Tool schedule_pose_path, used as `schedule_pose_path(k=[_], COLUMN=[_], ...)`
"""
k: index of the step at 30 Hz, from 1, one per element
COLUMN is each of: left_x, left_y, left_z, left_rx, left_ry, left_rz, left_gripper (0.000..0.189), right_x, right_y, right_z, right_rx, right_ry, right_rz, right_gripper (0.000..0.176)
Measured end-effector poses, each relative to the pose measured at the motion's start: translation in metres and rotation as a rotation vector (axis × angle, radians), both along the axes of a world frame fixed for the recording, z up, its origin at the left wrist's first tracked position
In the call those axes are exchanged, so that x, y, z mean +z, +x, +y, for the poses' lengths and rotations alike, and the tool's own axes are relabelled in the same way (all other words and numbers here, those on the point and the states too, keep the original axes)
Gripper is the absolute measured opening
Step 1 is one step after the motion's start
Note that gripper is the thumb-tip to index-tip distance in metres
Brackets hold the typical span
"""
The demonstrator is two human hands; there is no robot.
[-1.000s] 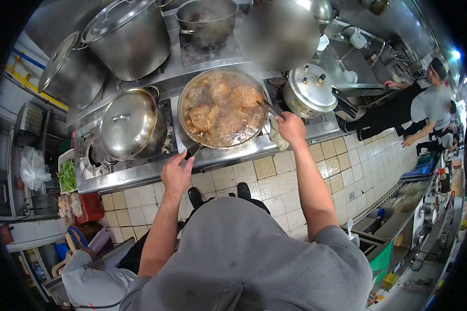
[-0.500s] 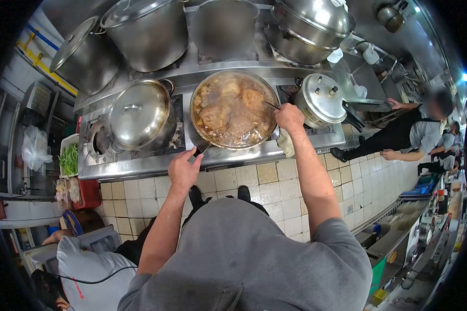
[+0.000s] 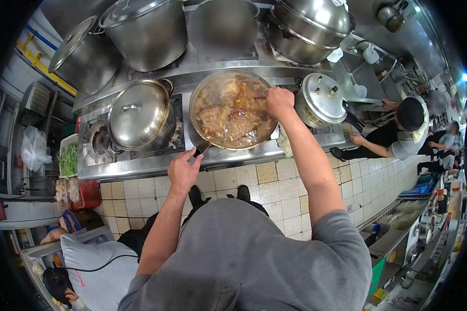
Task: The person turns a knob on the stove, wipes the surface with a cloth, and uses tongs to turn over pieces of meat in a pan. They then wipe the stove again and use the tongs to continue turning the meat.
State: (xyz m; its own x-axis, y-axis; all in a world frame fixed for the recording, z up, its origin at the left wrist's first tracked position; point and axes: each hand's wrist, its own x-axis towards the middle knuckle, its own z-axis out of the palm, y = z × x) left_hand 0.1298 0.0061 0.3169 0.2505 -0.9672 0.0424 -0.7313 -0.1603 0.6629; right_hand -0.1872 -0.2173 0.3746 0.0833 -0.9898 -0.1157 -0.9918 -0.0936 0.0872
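Note:
A wide frying pan (image 3: 230, 148) full of brown liquid and large pieces of meat (image 3: 242, 125) sits on the stove in front of me, steaming. Wrapped around the pan's dark handle (image 3: 202, 147) at the near left is my left hand (image 3: 183, 169). My right hand (image 3: 280, 102), closed, is over the pan's right rim and grips a thin metal utensil (image 3: 260, 98). The utensil's end lies among the meat, so its kind cannot be made out.
A lidded pot (image 3: 140, 116) stands left of the pan and a pressure cooker (image 3: 320, 98) right. Large stockpots (image 3: 145, 36) line the back. One co-worker (image 3: 411, 116) is at the right; another (image 3: 91, 267) is at the lower left. Greens (image 3: 68, 159) fill a bin.
My right hand has moved slightly left and up with the utensil, and the meat has shifted. My left hand stays on the handle. The co-worker at right has bent toward the stove.

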Motion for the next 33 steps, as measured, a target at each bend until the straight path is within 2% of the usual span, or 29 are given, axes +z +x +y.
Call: schedule_pose_path(k=[7, 12, 15, 19, 25, 33], left_x=[-0.003, 0.000, -0.002, 0.004, -0.010, -0.005], left_y=[0.000, -0.001, -0.001, -0.004, 0.000, 0.001], left_z=[0.000, 0.001, 0.002, 0.002, -0.001, -0.003], left_rx=[0.006, -0.001, -0.013, 0.011, 0.011, -0.005], left_ry=[0.008, -0.020, -0.048, -0.029, -0.005, 0.012], left_rz=[-0.032, 0.007, -0.018, 0.002, 0.009, 0.019], left_gripper=[0.038, 0.038, 0.038, 0.037, 0.038, 0.039], right_x=[0.009, 0.020, -0.001, -0.016, 0.013, 0.009], right_y=[0.019, 0.016, 0.001, -0.017, -0.009, 0.000], right_z=[-0.016, -0.005, -0.010, -0.003, 0.024, 0.033], right_rx=[0.002, -0.155, -0.283, -0.311, -0.289, 0.037], right_ry=[0.133, 0.229, 0.196, 0.159, 0.123, -0.087], right_rz=[-0.024, -0.269, -0.364, -0.422, -0.319, 0.001], right_gripper=[0.029, 0.036, 0.039, 0.038, 0.032, 0.018])
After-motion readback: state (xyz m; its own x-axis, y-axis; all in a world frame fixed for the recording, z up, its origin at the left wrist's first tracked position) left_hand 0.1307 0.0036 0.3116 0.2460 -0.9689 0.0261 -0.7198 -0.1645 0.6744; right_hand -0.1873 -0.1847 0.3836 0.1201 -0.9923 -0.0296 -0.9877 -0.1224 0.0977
